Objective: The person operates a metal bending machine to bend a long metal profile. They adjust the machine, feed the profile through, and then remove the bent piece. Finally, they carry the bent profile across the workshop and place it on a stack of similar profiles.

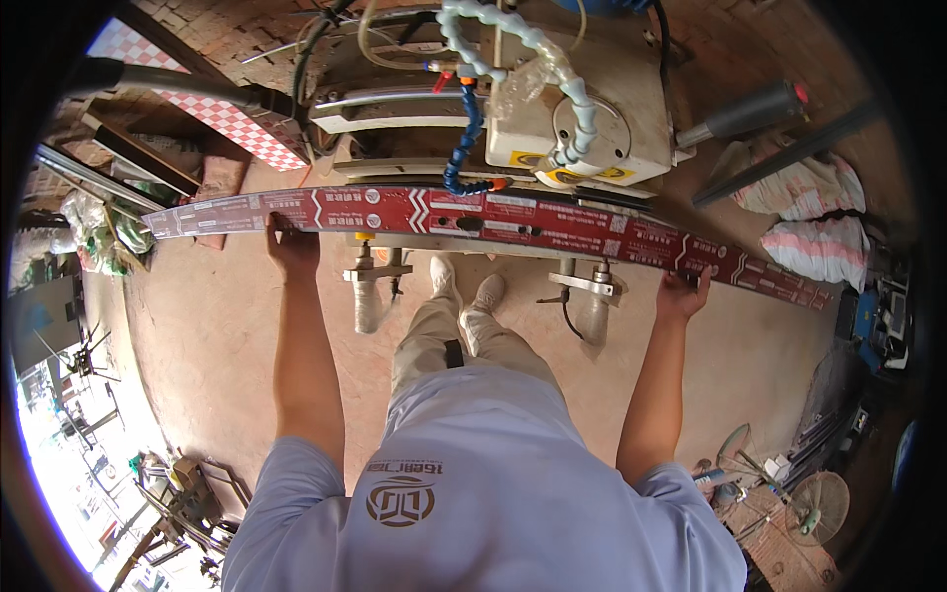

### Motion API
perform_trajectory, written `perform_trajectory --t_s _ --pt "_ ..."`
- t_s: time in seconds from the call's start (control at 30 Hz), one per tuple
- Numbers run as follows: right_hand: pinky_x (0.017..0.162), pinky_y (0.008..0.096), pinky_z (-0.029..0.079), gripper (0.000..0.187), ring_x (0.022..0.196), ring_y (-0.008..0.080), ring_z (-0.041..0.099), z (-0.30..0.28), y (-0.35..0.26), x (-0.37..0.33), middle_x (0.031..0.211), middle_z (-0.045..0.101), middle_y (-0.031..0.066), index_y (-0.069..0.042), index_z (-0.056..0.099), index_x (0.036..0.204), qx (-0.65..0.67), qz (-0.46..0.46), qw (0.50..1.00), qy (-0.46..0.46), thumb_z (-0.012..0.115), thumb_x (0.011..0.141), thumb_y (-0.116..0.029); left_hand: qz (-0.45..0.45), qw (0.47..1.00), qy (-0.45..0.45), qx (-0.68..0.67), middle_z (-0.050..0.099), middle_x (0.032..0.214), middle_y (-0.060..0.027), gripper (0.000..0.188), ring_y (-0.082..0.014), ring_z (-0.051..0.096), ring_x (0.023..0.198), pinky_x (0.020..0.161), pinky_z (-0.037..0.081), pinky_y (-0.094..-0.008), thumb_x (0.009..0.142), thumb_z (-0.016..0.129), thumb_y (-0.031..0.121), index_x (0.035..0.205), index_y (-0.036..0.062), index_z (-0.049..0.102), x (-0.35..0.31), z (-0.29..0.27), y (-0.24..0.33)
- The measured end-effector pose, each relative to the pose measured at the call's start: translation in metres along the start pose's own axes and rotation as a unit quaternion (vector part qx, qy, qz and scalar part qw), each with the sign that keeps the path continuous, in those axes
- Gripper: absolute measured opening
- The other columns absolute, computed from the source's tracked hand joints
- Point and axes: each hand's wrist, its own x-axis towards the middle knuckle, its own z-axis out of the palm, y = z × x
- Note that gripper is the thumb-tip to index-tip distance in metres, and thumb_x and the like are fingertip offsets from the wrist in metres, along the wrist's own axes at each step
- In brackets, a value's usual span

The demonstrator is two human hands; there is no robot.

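A long, flat profile point(380, 210) wrapped in dark red printed film spans the view from left to right in front of a machine. Near its middle are an oval cutout and several small holes. Toward its left part, my left hand point(294, 249) grips the near edge from below, thumb and fingers bent around it. My right hand point(684, 293) grips the same edge toward the right end. Just above the profile's middle hangs the orange-tipped blue segmented hose point(468, 148) of the machine.
The pale machine head point(582, 128) stands beyond the profile, with a grey segmented hose point(579, 113) curling over it. Two clamp cylinders point(366, 301) point(592, 314) jut toward me below it. White sacks point(814, 252) lie at right; a fan point(817, 511) stands lower right.
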Motion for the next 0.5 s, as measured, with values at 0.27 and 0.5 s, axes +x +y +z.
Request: perform_trajectory --t_s 0.27,0.5 --pt "0.099 0.0405 0.047 0.059 0.115 0.0239 0.056 0.006 -0.007 -0.078 0.127 0.057 0.0063 -0.011 0.049 0.131 -0.041 -0.039 0.998 0.019 0.065 0.083 -0.041 0.022 0.995 0.026 0.094 0.068 0.099 0.0042 0.019 -0.0147 0.062 0.097 0.088 0.050 -0.0367 0.091 0.059 0.032 0.100 0.0171 0.066 -0.064 -0.018 0.048" --pt "0.096 0.0386 0.048 0.056 0.113 0.0216 0.057 0.058 -0.007 -0.139 0.124 0.058 0.0058 -0.011 0.048 0.131 -0.133 -0.036 0.991 0.008 0.064 0.084 -0.039 -0.026 0.987 0.133 0.085 0.066 0.101 0.0016 0.022 -0.0187 0.062 0.096 0.084 0.052 -0.0370 0.089 0.061 0.036 0.101 0.0171 0.065 -0.063 -0.083 0.074"
